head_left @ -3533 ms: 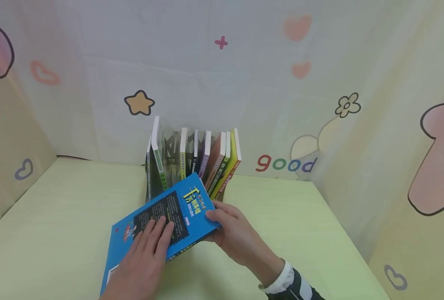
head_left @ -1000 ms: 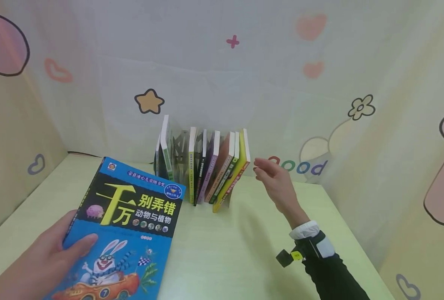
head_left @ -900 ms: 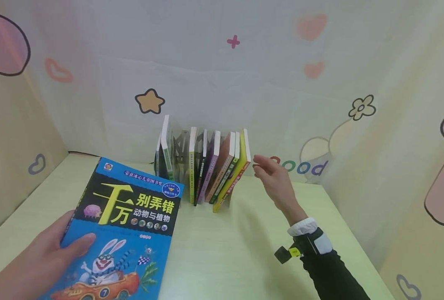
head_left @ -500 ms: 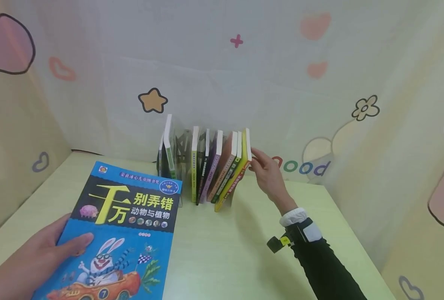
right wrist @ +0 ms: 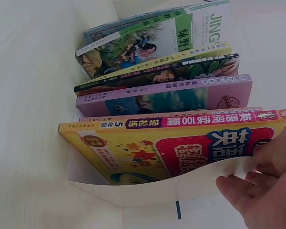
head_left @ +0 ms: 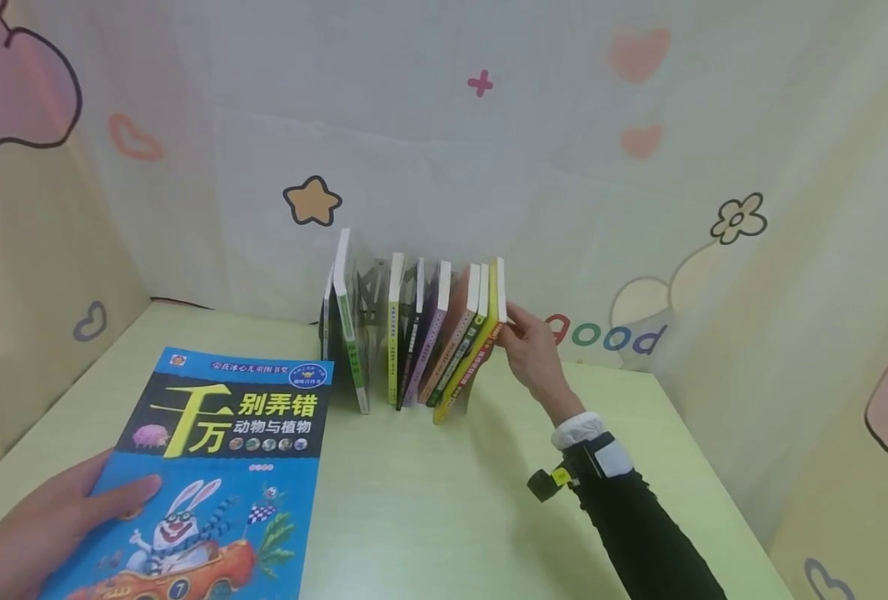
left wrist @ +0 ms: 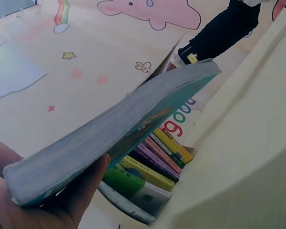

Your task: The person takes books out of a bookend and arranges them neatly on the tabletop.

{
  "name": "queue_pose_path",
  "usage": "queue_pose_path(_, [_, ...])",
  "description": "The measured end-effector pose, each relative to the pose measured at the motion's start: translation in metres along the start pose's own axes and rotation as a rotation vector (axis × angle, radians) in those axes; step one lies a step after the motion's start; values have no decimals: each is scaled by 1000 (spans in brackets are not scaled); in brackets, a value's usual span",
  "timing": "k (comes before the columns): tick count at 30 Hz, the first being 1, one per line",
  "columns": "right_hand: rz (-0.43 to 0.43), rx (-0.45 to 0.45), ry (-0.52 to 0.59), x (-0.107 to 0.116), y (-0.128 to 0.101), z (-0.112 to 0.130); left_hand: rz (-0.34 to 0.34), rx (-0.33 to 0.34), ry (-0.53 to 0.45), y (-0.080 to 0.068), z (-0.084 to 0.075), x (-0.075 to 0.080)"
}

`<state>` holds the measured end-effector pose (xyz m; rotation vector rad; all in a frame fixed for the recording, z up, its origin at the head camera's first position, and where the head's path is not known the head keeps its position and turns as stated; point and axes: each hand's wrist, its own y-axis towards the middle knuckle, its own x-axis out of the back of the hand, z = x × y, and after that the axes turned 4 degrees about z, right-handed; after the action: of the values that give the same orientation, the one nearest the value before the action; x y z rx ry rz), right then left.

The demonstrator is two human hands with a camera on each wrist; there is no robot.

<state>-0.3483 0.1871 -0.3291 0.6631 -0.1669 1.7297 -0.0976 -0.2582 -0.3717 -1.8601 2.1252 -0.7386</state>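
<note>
My left hand (head_left: 47,517) grips a blue children's book (head_left: 222,475) by its left edge, thumb on the front cover, which shows a rabbit in a carrot car. In the left wrist view the page edges of this blue book (left wrist: 95,119) face the camera. At the right end of a row of upright books, my right hand (head_left: 537,354) reaches to a leaning yellow book (head_left: 474,358). The right wrist view shows the right hand (right wrist: 267,181) pinching the upper edge of a white bookend panel (right wrist: 181,188) beside the yellow book.
Several books stand at the back, among them a purple one (head_left: 431,342) and a tall green-and-white one (head_left: 350,333). A grey slotted divider (head_left: 372,287) shows in a gap between them. A printed cloth (head_left: 414,125) hangs behind the pale green table (head_left: 414,500).
The blue book, earlier in both hands with its back cover up, now shows its front in the left hand, lower left. The right hand has moved leftward to the row's right end.
</note>
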Motion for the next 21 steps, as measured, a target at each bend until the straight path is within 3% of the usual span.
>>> queue_pose_path(5, [-15,-4,-20,-1,0,-1,-9,13,-13,9,16,14])
queue_pose_path(13, [-23,6,-46,-3,-1,-4,24,55,-90,12,20,17])
queue_pose_path(21, [-36,19,-65,-4,-2,-7,47,100,6,20,25,8])
